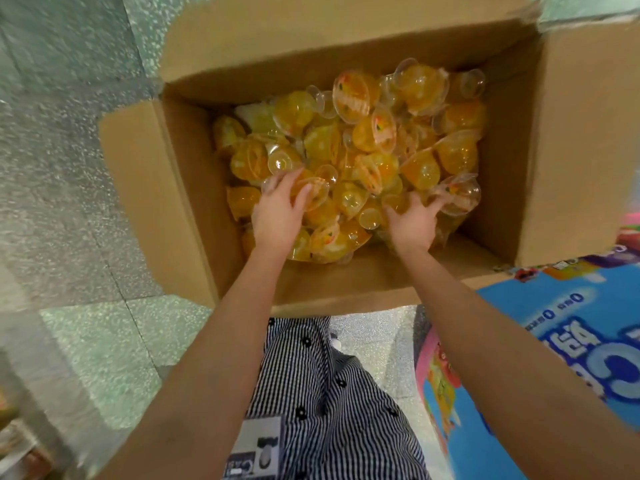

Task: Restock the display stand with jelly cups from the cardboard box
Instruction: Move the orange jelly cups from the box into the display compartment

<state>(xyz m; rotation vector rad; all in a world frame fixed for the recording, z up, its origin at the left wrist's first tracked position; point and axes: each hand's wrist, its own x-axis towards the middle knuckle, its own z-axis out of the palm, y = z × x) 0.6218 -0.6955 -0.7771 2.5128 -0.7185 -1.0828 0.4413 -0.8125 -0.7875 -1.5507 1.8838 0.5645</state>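
Obs: cardboard box (194, 188) open on the tiled floor (79, 161), flaps splayed. Orange jelly cups (363, 147) lie in a loose heap, piled highest toward 1 o'clock in the box. The bare cardboard bottom shows only along the 6 o'clock wall.

Left hand (277, 211) at 8 o'clock in the heap: fingers and thumb curl round one jelly cup (311, 194), rim toward the camera.

Right hand (412, 221) at 5 o'clock: fingers spread wide over the cups, tips against a clear-rimmed one at its 2 o'clock. No cup is plainly enclosed. Motion blur here.

Blue printed stand (571, 327), likely the display stand, sits at 4 o'clock in the frame, just beside the box's near right corner. Striped trousers (322, 393) at 6 o'clock.

Step, judged: gathering a handful per hand.

Method notes:
- Cups are smooth and domed, so they will likely slip. Scoop from beneath, palms inward, rather than pinching the rims.
- Close the right hand's fingers fully before lifting.
- Take modest loads; an overfull grip risks dropping cups on the floor.
- Lift clear of the right flap before swinging toward 4 o'clock.
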